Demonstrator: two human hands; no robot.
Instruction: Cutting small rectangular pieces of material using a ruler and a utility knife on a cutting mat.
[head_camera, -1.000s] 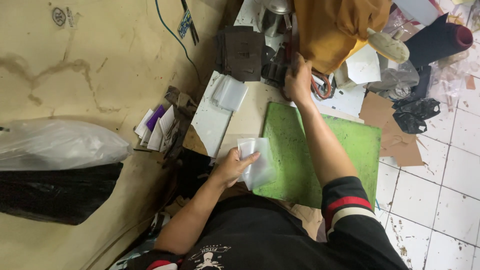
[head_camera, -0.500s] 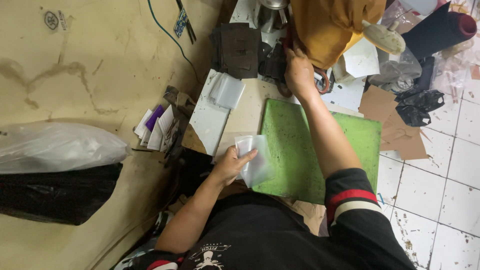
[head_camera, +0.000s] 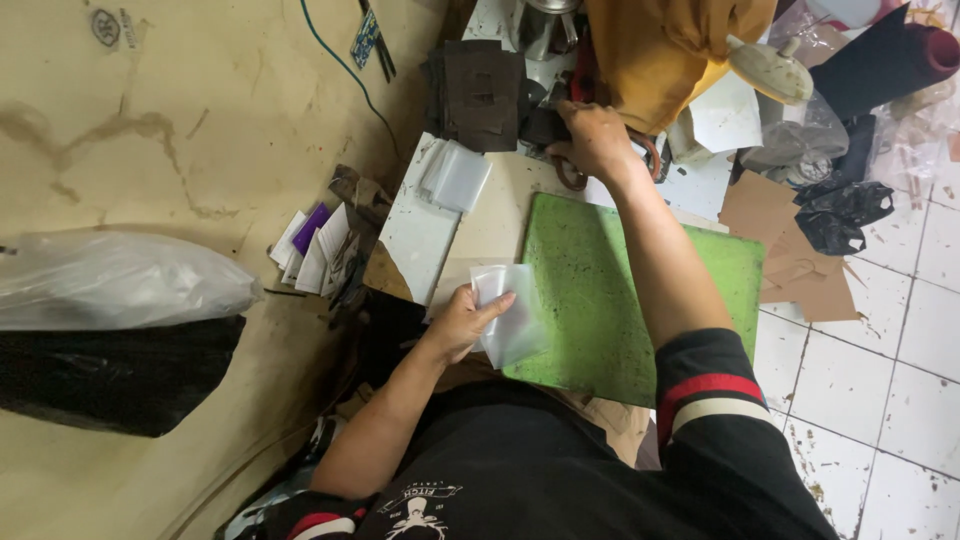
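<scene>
The green mat lies mostly bare between the arms, open to pass over. Beyond it, dark pieces, scissors and mustard cloth crowd the table's far end.

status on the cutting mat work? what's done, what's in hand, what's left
Done: nothing finished shows; the green cutting mat is bare. In hand: the left hand holds clear plastic sheets at the mat's edge; the right hand reaches among dark leather pieces. Left: a stack of clear sheets lies untouched.

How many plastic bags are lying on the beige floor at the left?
2: a translucent white plastic bag on top, and a black plastic bag directly beneath it. More may be hidden beyond the frame edge.
</scene>
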